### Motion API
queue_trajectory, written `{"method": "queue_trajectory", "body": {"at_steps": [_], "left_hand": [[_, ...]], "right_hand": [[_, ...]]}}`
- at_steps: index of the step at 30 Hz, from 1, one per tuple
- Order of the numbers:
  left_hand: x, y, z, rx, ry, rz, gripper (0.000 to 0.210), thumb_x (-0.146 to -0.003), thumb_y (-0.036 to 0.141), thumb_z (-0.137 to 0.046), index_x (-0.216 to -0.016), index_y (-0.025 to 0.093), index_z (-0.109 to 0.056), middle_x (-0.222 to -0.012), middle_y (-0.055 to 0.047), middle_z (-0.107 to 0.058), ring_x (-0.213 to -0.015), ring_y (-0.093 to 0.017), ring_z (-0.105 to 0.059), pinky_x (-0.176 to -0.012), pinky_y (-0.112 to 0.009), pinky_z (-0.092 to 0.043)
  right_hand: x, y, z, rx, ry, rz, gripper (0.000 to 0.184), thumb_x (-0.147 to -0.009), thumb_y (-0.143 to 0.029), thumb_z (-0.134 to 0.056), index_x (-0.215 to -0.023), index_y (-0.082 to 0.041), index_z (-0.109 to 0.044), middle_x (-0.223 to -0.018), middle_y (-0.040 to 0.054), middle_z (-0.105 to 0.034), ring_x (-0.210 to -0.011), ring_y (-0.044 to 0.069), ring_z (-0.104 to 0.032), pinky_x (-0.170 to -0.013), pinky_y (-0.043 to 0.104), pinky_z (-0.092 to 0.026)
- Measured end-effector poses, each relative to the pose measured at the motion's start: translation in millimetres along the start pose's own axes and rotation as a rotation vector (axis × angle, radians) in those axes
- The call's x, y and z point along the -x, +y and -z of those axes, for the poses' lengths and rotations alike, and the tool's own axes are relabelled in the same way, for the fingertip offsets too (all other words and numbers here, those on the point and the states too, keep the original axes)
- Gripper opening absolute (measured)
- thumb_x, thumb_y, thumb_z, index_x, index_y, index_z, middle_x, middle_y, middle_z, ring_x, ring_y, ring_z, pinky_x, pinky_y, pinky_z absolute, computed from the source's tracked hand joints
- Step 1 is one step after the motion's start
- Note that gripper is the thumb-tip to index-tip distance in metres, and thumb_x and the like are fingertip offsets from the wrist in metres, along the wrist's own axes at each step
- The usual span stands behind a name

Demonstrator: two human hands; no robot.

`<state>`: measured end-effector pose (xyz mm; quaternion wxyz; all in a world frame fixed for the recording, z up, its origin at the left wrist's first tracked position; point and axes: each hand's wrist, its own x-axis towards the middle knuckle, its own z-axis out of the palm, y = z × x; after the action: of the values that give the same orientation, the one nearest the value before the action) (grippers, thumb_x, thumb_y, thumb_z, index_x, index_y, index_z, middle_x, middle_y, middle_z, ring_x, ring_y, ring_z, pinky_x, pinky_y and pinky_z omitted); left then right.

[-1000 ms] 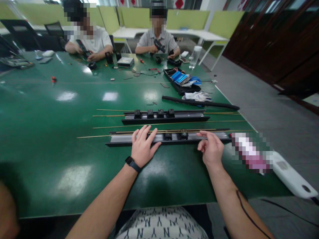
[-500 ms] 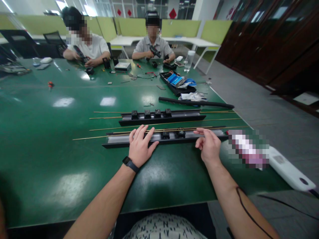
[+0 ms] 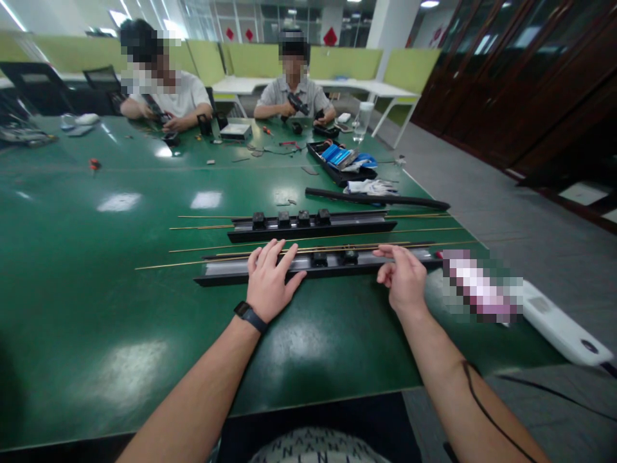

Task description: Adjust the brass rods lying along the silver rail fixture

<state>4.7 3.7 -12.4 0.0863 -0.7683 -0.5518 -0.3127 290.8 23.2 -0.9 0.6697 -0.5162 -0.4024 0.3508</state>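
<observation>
My left hand (image 3: 270, 281) lies with spread fingers across the near black channel rail (image 3: 226, 280), its fingertips reaching the thin brass rods (image 3: 332, 248) along the rail's far side. Towards the rail's right end is my right hand (image 3: 405, 278). Its thumb stands apart from the bent index finger, and the fingertips are at the rods; I see nothing gripped between them. Between my hands, a black block (image 3: 319, 259) and another black block (image 3: 350, 256) sit in the channel. Beyond lies a second channel rail (image 3: 308, 230) holding several black blocks (image 3: 283, 220), with more rods alongside.
Past the rails lie a black strip (image 3: 376, 199), white gloves (image 3: 371, 187) and a black tray (image 3: 332, 168) with blue items. A white power strip (image 3: 562, 321) is at the right edge. Across the green table (image 3: 144, 289), two people sit holding power drills (image 3: 297, 103).
The whole view has tilted slightly, so things appear a little shifted. Both hands stay at nearly the same places on the near rail and rods.
</observation>
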Motion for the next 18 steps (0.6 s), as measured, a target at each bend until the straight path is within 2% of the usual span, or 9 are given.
{"method": "queue_trajectory", "body": {"at_steps": [18], "left_hand": [[-0.1,0.4,0.3,-0.009,0.004,-0.004,0.054,-0.099,0.048,-0.061,-0.148,0.027,-0.056,-0.153,-0.013,-0.057,-0.147,-0.032,-0.046,-0.124,-0.052,-0.025]], "right_hand": [[0.0,-0.6,-0.3,-0.008,0.008,-0.016,0.032,-0.092,-0.045,-0.066,-0.095,-0.016,-0.077,-0.09,0.0087,-0.078,-0.037,0.006,-0.053,-0.031,0.019,-0.026]]}}
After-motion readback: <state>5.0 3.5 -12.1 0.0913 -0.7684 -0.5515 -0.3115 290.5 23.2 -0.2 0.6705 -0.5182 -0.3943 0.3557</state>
